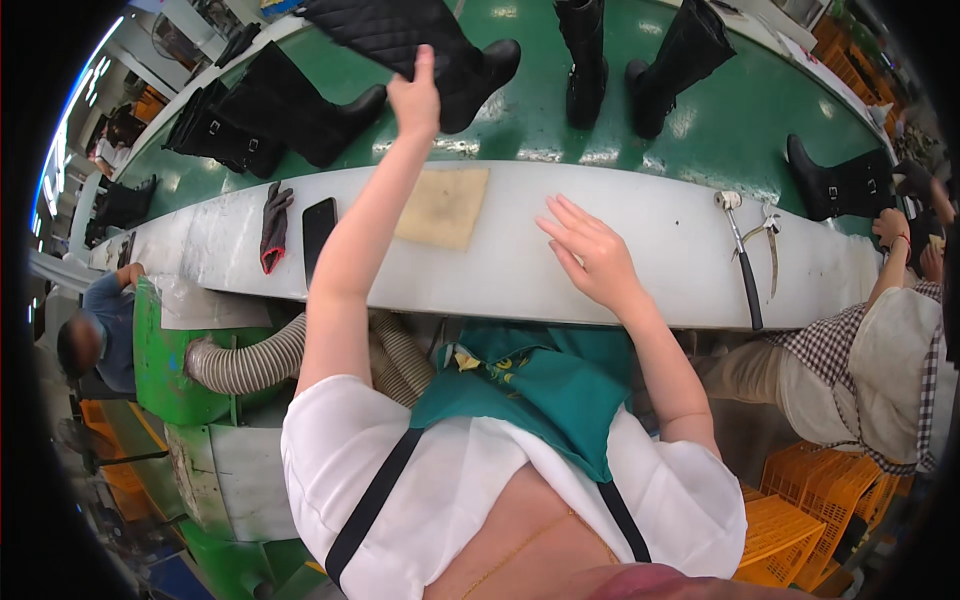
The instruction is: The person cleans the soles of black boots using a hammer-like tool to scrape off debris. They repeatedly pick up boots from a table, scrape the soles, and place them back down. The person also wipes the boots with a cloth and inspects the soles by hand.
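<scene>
My left hand (415, 98) reaches far forward and is closed around the quilted shaft of a tall black boot (405, 38). The boot's toe points right, over the green belt (520, 130). Above the white worktop (540, 270), my right hand (594, 252) is open with its fingers stretched out, and nothing is in it. Between my arms lies a tan square pad (445, 207) on the worktop. A black phone (319, 232) and a dark glove (274, 225) with a red cuff rest left of my left forearm.
More black boots (300, 100) stand or lean on the belt at left; a pair (680, 65) stands beyond centre. A hammer (742, 260) and pliers (771, 240) lie right. Co-workers (860, 350) sit at both sides. A green machine (190, 350) with a ribbed hose (250, 362) stands left.
</scene>
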The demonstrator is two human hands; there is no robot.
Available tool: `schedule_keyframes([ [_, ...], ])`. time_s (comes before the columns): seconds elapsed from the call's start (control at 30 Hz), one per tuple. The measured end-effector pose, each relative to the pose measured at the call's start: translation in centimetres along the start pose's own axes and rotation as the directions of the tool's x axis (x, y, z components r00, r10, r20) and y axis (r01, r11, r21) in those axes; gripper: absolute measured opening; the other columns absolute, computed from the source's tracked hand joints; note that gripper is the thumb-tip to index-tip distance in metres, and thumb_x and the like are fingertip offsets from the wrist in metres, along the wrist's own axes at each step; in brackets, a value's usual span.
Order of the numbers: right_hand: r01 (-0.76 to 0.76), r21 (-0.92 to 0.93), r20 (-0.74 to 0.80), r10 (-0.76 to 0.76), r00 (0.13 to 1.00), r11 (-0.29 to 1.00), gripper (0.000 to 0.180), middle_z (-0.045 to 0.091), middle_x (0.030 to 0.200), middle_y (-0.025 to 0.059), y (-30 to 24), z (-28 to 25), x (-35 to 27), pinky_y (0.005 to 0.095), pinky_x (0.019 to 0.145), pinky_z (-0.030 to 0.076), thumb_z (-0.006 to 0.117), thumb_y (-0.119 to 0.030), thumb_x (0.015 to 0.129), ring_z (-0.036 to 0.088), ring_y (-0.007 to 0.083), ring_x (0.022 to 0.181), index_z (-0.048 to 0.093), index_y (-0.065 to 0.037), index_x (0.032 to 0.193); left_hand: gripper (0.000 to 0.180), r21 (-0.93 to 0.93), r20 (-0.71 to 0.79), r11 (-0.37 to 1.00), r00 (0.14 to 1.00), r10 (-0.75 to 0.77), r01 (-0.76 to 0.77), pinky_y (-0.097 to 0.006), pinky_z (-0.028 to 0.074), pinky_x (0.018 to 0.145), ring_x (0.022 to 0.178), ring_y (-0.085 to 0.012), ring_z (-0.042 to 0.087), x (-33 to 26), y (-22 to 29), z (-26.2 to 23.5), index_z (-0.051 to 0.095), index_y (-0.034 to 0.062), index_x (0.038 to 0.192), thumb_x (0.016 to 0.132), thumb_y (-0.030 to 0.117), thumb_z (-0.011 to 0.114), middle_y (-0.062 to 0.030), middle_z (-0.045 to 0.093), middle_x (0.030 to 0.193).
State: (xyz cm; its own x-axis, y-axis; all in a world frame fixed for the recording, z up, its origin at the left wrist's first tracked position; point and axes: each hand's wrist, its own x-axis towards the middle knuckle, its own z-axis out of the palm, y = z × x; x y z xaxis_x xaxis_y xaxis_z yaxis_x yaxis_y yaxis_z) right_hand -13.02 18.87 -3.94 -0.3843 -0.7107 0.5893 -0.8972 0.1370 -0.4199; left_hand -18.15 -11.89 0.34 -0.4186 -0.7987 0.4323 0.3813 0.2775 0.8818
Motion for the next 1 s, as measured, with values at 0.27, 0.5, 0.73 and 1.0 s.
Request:
schedule_keyframes([
  [0.27, -0.142, -0.014, 0.112, 0.142, 0.983, 0.99, 0.032, 0.056, 0.127, 0.0125, 3.1, 0.2, -2.3, 0.0366, 0.093, 0.047, 0.059, -0.007, 0.085, 0.052, 0.0281, 0.12, 0.062, -0.012, 0.116, 0.036, 0.188, 0.157, 0.982, 0.987, -0.028, -0.002, -0.039, 0.042, 0.093, 0.105, -0.0336, 0.059, 0.3, -11.4, 5.6, 0.054, -0.0029, 0.112, 0.087, 0.023, 0.061, -0.019, 0.063, 0.108],
  [0.5, -0.229, 0.087, 0.156, 0.213, 0.964, 0.97, 0.032, 0.056, 0.127, 0.011, 3.6, 0.8, -3.6, 0.0362, 0.091, 0.048, 0.058, -0.009, 0.086, 0.054, 0.0264, 0.118, 0.061, -0.013, 0.118, 0.088, 0.401, 0.421, 0.896, 0.831, -0.363, 0.189, -0.035, 0.041, 0.097, 0.123, -0.0253, 0.045, 2.5, -7.1, -4.5, 0.024, 0.0045, 0.146, 0.077, 0.03, 0.072, -0.0165, 0.039, 0.142],
  [0.73, -0.278, 0.156, 0.183, 0.248, 0.951, 0.948, 0.035, 0.057, 0.126, 0.0117, 3.1, 0.6, -3.3, 0.0339, 0.091, 0.049, 0.057, -0.001, 0.084, 0.054, 0.0273, 0.118, 0.062, -0.01, 0.117, 0.062, -0.127, -0.403, 0.935, 0.844, -0.354, 0.331, -0.034, 0.051, 0.07, 0.091, -0.0196, 0.055, 12.6, -6.9, -26.3, 0.04, 0.0097, 0.131, 0.078, 0.011, 0.072, -0.0102, 0.052, 0.11],
  [1.0, -0.266, 0.127, 0.161, 0.245, 0.956, 0.956, 0.035, 0.058, 0.125, 0.0116, 3.4, 0.7, -3.7, 0.0343, 0.095, 0.046, 0.056, -0.001, 0.084, 0.054, 0.0273, 0.119, 0.063, -0.01, 0.117, 0.058, 0.313, -0.244, 0.895, 0.938, -0.247, 0.317, -0.035, 0.048, 0.074, 0.093, -0.0162, 0.052, 13.7, -4.2, -27.5, 0.044, 0.0061, 0.122, 0.078, 0.026, 0.075, -0.0093, 0.054, 0.107],
])
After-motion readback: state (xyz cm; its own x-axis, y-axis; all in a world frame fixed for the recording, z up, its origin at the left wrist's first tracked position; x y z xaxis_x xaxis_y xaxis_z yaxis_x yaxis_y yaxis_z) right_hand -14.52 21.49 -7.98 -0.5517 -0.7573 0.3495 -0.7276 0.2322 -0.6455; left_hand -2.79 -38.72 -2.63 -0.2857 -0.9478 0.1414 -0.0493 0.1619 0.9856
